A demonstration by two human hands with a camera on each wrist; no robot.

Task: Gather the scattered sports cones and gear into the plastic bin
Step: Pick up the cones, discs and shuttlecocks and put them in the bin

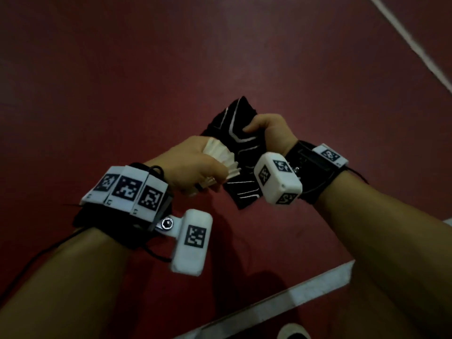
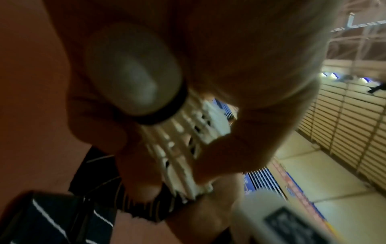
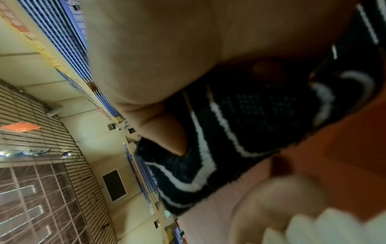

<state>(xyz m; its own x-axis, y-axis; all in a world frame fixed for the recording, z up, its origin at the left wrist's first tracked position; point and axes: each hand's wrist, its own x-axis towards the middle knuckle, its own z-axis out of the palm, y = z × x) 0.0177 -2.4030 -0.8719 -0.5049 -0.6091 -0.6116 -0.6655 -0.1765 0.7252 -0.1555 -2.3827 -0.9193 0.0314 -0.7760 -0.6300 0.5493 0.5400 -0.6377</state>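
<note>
Feathers crush easily, so my left hand [image 1: 193, 162] cradles the white feathered shuttlecock [image 1: 220, 160] loosely; my right hand [image 1: 266, 133] clenches the soft black white-striped knit cloth [image 1: 234, 123].

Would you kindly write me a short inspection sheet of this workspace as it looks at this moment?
Surface: dark red court floor with white lines; nothing lies on the part in view.
Job's things: white feather shuttlecock in the left hand; black cloth with white stripes in the right hand. Plastic bin and cones: nothing seen.
Clutter: nothing seen, apart from a white rounded shape at the bottom edge, cut off, unclear.
Hands: both raised close together, each gripping its item; marker-tagged wrist rigs on both.
Cables: thin black cable trailing from the left wrist rig.
Surroundings: wrist views show a sports hall with slatted walls and blue seating.
</note>
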